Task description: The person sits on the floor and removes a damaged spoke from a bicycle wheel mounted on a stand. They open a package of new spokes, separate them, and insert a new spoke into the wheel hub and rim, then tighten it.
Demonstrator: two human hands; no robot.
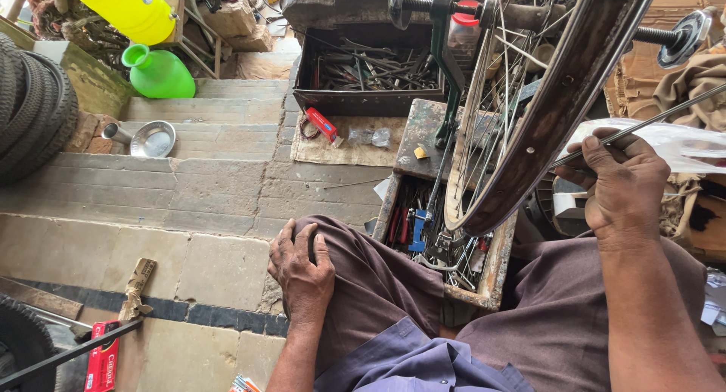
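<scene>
While your left hand (302,267) lay flat on your knee, fingers loose and holding nothing, your right hand (622,184) pinched a thin metal spoke (665,116) beside the wheel rim (563,97). Down left, a red box (100,358) lay on the floor.

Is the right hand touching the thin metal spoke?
Touching. The head view shows the right hand with its fingers closed around the spoke, which runs out up and right beside the wheel rim.

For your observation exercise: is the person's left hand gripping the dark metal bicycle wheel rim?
No, the left hand rests on the person's brown-trousered knee, apart from the dark metal bicycle wheel rim.
</scene>
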